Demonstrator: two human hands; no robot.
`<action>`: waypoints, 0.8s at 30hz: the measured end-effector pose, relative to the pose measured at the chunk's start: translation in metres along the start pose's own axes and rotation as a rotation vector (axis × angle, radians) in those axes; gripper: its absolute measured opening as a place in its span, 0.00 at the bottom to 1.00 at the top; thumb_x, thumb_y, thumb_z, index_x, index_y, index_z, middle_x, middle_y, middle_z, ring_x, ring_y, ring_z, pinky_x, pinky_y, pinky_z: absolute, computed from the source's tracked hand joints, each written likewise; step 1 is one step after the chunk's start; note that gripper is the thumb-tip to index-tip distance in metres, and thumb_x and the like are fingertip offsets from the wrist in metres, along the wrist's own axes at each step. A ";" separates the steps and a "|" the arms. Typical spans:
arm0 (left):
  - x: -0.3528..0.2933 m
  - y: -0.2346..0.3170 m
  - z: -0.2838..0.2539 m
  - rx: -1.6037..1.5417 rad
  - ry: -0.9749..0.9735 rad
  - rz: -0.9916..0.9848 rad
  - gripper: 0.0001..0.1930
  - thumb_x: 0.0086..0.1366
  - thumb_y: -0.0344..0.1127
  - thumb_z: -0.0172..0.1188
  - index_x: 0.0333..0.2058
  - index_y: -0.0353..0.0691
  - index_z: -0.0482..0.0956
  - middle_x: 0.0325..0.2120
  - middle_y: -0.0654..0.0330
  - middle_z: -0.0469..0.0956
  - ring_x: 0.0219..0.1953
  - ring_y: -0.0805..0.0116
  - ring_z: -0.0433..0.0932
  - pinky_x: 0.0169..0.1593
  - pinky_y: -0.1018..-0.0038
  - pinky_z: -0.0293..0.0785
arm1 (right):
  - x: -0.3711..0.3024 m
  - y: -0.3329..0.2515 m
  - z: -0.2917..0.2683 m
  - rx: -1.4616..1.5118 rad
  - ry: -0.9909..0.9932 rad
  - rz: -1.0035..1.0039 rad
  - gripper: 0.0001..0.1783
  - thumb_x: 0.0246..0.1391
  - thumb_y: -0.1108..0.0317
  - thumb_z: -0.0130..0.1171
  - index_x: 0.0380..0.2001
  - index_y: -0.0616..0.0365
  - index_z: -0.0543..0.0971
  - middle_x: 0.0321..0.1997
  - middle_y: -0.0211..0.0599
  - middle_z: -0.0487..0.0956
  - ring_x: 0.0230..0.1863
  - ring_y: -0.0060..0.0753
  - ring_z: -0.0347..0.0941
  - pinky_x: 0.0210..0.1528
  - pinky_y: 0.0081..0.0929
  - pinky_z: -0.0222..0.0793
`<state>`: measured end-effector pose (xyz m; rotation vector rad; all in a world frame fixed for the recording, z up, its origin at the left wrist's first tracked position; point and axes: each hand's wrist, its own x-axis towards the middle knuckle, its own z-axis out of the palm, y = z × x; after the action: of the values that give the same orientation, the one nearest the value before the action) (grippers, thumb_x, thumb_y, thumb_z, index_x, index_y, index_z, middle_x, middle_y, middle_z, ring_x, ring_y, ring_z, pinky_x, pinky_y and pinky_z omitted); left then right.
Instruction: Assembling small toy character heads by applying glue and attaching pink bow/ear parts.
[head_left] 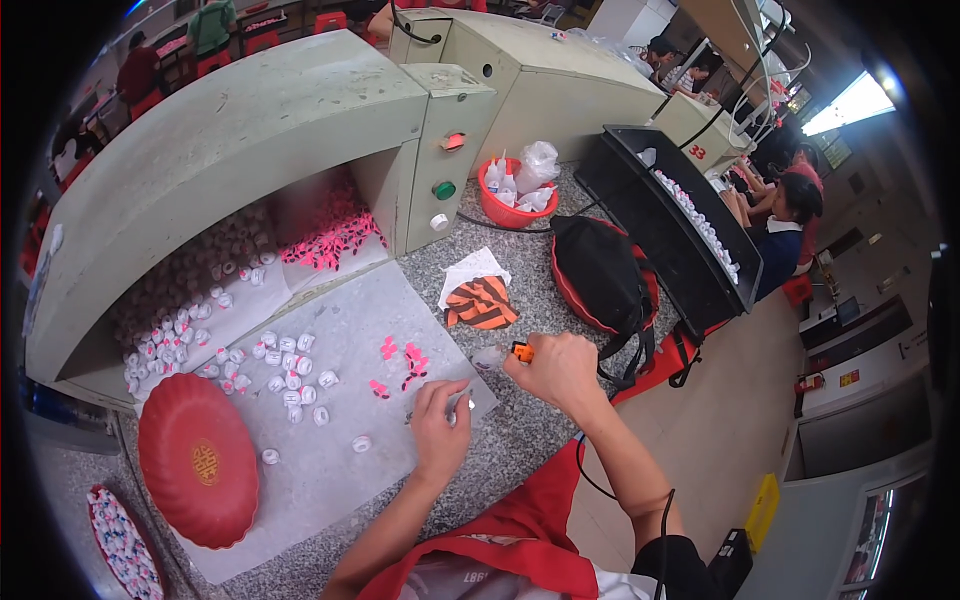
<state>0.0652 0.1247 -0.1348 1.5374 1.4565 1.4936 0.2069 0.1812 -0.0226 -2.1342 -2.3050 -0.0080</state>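
The right hand [560, 370] gripped a small orange-and-black plastic-looking object [522, 351] over a speckled grey stone counter [510, 440] | left hand [441, 428] curled apart, contents unclear | object seemed light, stiff, best pinched around its body

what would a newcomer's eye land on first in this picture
Probably the large red scalloped dish at the left side of the pale sheet. The vivid pink heap inside the arched opening of the grey-green machine likely comes next, then the small orange item in the person's right hand.
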 end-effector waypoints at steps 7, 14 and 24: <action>0.012 -0.002 0.003 -0.004 0.019 0.029 0.09 0.49 0.21 0.56 0.32 0.35 0.75 0.29 0.54 0.73 0.34 0.58 0.73 0.40 0.70 0.68 | 0.009 0.004 0.000 0.017 0.035 -0.012 0.25 0.38 0.44 0.54 0.18 0.58 0.79 0.15 0.48 0.75 0.20 0.46 0.75 0.23 0.38 0.70; -0.005 -0.004 0.001 0.092 0.044 0.171 0.06 0.52 0.25 0.56 0.31 0.36 0.75 0.22 0.58 0.73 0.26 0.64 0.74 0.32 0.73 0.69 | -0.038 0.013 -0.001 0.171 0.014 -0.055 0.31 0.41 0.34 0.49 0.18 0.54 0.79 0.12 0.43 0.74 0.18 0.49 0.73 0.22 0.40 0.70; -0.009 -0.010 0.007 -0.027 0.041 -0.031 0.06 0.52 0.27 0.57 0.30 0.36 0.75 0.30 0.51 0.73 0.36 0.52 0.71 0.43 0.65 0.67 | -0.209 0.078 0.097 1.322 -0.934 -0.032 0.09 0.51 0.70 0.51 0.35 0.62 0.74 0.31 0.30 0.75 0.29 0.25 0.70 0.35 0.28 0.68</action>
<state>0.0706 0.1208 -0.1485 1.4702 1.4706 1.5291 0.3013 -0.0210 -0.1205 -1.3617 -1.5337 2.1213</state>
